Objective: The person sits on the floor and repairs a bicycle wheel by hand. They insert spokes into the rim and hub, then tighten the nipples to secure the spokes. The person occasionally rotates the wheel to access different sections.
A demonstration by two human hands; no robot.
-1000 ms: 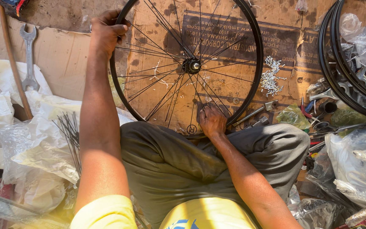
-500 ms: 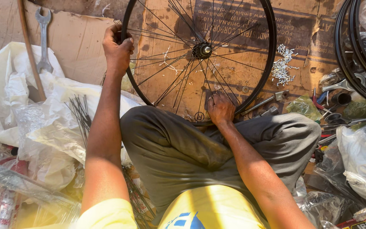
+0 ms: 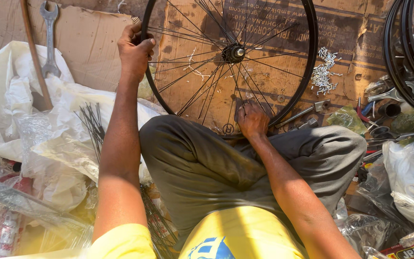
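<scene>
Left hand (image 3: 135, 48) grips the rim of the bicycle wheel (image 3: 307, 62), which lies on cardboard (image 3: 97, 43) before the knees. Right hand (image 3: 252, 120), fingers curled, presses spokes (image 3: 192, 72) at the near rim.

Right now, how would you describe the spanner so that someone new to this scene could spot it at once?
Start at the big spoked wheel that the left hand grips by the rim. Go left across the brown cardboard to the top left corner. The spanner lies there upright, grey metal with an open jaw at each end, beside a thin brown rod; it is flat steel, the rod plain and round.
</scene>
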